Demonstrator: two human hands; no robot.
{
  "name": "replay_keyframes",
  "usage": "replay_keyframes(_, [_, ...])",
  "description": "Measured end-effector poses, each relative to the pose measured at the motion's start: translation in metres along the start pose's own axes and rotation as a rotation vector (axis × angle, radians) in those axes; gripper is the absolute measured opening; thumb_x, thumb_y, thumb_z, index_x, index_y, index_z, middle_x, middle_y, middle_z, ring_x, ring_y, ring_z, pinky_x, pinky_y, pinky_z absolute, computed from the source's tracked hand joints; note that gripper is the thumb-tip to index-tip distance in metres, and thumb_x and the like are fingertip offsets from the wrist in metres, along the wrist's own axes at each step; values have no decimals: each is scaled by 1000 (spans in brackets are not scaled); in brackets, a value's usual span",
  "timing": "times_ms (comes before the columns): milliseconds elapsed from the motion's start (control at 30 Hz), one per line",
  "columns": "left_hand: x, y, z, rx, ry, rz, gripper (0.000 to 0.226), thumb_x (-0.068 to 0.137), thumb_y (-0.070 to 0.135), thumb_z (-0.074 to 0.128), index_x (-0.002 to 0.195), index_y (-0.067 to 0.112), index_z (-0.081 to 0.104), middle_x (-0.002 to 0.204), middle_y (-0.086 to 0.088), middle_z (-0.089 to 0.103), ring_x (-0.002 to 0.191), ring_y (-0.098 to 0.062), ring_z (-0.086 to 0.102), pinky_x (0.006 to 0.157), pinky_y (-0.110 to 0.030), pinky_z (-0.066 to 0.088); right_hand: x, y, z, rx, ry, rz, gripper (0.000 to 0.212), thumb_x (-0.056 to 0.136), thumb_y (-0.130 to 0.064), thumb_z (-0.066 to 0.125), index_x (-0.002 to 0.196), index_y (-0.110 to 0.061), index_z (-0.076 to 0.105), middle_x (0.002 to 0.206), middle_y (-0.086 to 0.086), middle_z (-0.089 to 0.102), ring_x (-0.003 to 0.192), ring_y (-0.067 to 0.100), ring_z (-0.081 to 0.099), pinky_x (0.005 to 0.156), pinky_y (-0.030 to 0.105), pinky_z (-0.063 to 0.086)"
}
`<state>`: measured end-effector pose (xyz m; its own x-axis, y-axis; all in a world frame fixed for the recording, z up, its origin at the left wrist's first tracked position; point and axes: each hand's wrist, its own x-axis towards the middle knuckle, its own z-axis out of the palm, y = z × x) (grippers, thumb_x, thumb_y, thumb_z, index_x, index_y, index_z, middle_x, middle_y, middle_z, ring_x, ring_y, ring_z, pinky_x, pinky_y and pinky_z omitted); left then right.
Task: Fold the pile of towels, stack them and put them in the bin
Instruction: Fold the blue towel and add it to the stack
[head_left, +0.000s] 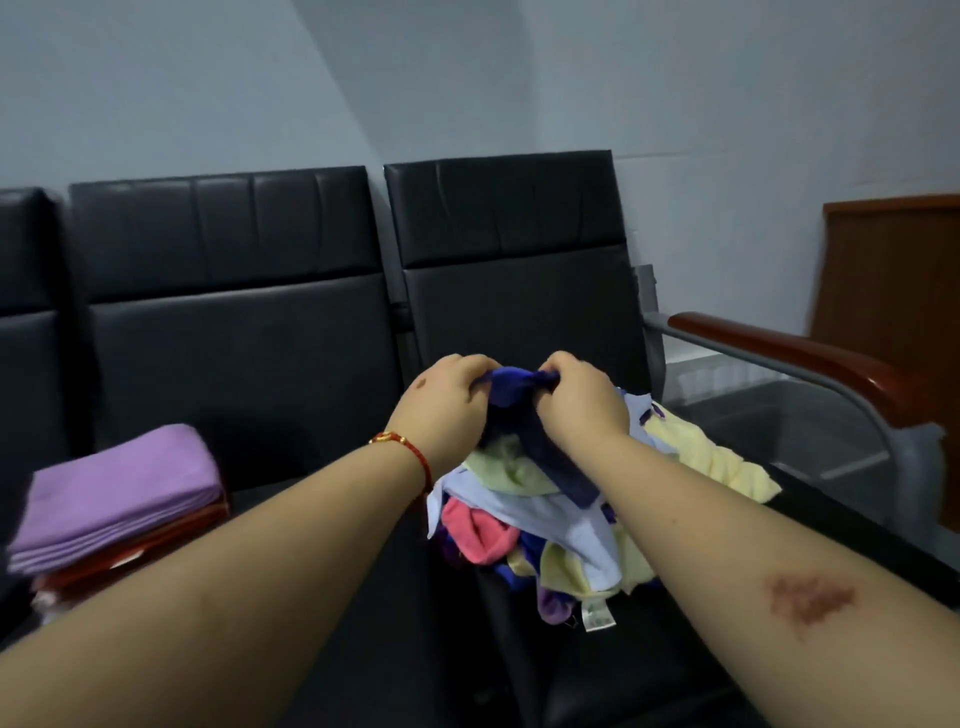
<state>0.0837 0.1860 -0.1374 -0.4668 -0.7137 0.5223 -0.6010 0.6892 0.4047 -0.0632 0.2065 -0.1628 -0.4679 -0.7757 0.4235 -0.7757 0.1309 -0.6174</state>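
Note:
A loose pile of towels (561, 530) in pale blue, yellow, green, pink and purple lies on the right black chair seat. Above it hangs a dark blue towel (524, 431), bunched at its top edge. My left hand (441, 405) and my right hand (582, 400) both grip that top edge close together, fingers curled round the cloth. On the left chair seat sits a folded purple towel (119, 488) on top of a red folded one (140, 545). No bin is in view.
Black padded chairs (234, 322) stand in a row against a grey wall. A wooden armrest (789, 358) on a metal frame borders the right chair. A glass table top (779, 421) and a brown wooden cabinet (893, 280) lie to the right.

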Motion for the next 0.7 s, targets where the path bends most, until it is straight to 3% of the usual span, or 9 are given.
replay_keyframes(67, [-12,3,-35,8,51,-21,32,97,13,39,117,19,62,119,-4,60,110,-20,52,82,-21,35,-10,-22,-17,-86,44,-52,2,88,-24,55,88,-22,54,104,5,50,95,28,52,69,31,35])
replay_keyframes(133, [-26,4,-71,2,106,-54,32,97,13,37,113,21,63,117,-2,61,103,-16,52,78,-21,34,-22,-46,-31,-150,75,-124,13,86,-22,58,77,-19,49,98,3,44,91,26,47,68,30,33])
replay_keyframes(233, [-53,-1,-121,-5,184,-112,33,98,13,33,110,23,62,112,1,61,97,-13,51,77,-23,36,-38,-81,-46,-108,65,-155,22,82,-9,53,68,-19,39,88,2,49,81,25,47,59,30,33])
replay_keyframes(333, [-81,-9,-167,8,266,-177,30,98,14,33,103,26,60,105,3,60,92,-13,51,69,-23,37,-54,-114,-57,-19,40,-137,17,81,-4,48,77,-19,43,79,-1,51,72,23,47,52,29,32])
replay_keyframes(500, [-119,-18,-236,27,444,-281,26,97,16,37,108,18,61,109,-7,63,91,-19,50,75,-25,35,-79,-155,-75,96,36,-167,17,84,-5,48,92,-19,54,87,-2,59,74,19,53,52,26,36])
replay_keyframes(633, [-146,-17,-282,49,552,-329,27,98,20,39,115,13,60,114,-10,62,103,-27,53,78,-27,34,-98,-183,-91,165,-45,-204,13,87,-14,55,92,-8,65,88,9,65,76,21,55,61,28,40])
replay_keyframes(700, [-158,-18,-294,36,585,-352,27,99,22,41,116,12,58,114,-9,61,106,-27,53,82,-29,35,-107,-193,-97,232,-125,-209,11,86,-14,58,84,-5,62,80,13,60,71,21,49,61,28,37])
